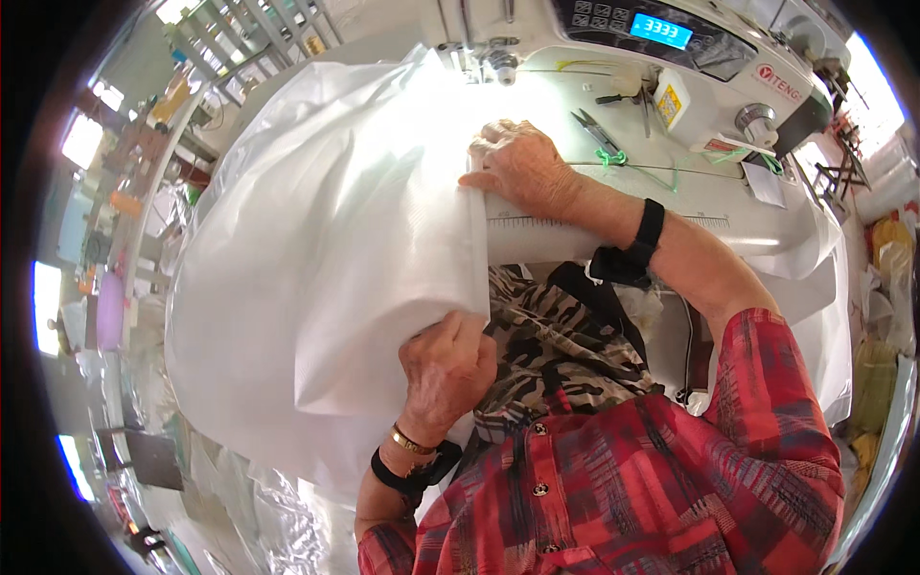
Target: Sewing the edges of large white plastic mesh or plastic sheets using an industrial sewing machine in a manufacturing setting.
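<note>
A large sheet of white fabric (383, 240) drapes over the left of the sewing machine's table and hangs down at my left. Its straight, folded right edge runs from the needle area toward my lap. Low on that edge, my left hand (448, 369) is closed with the cloth gripped in its curled fingers. Farther up, close in front of the needle, my right hand (525, 168) pinches the same edge between thumb and bent fingers. The sewing machine (613, 62) stands just beyond, its presser foot partly lost in bright light.
Scissors (599, 136) with green thread tied on lie right of my right hand. Behind them are a small screwdriver (613, 99) and a white bottle (673, 98). A printed ruler scale (613, 222) runs along the table's front. Clear plastic (278, 508) is heaped at lower left.
</note>
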A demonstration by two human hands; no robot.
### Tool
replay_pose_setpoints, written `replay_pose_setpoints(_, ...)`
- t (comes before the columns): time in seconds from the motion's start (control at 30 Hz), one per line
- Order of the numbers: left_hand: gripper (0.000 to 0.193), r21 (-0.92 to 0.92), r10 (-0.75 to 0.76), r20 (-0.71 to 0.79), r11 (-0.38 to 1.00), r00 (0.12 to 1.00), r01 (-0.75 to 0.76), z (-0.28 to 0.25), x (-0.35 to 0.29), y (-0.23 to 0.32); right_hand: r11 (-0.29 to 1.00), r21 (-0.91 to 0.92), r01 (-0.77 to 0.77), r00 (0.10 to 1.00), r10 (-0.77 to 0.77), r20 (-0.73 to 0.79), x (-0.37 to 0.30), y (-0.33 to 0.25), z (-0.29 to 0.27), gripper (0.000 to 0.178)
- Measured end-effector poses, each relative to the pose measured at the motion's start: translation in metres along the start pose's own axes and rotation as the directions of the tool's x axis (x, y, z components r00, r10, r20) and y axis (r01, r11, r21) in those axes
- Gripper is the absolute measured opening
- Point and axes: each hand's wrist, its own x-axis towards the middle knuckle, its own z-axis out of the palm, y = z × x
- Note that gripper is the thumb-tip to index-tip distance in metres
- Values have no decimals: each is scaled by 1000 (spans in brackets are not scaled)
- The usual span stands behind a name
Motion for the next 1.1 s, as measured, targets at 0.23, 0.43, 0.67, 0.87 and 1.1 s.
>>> replay_pose_setpoints(0.23, 9, 118, 50, 47, 991, 998, -55, 4, 48, -16, 1000, -4, -26, 996, 27, 79, -1, 3, 2, 52)
replay_pose_setpoints(0.43, 10, 163, 145, 86, 974, 986, -157, 15, 92, -31, 991, 25, -131, 956, 119, 270, -1, 2, 5, 44)
replay_pose_setpoints(0.67, 18, 290, 80, 144, 950, 986, -119, 40, 140, -41, 997, 16, -82, 981, 78, 181, -7, 11, 10, 31)
replay_pose_setpoints(0.87, 16, 327, 20, 140, 943, 990, -66, 45, 168, -49, 995, -22, -94, 974, 97, 204, -4, 13, 2, 27)
replay_pose_setpoints(1.1, 17, 352, -143, 224, 934, 964, 57, 39, 166, -33, 990, 70, -118, 987, 109, 122, -1, 26, 14, 25)
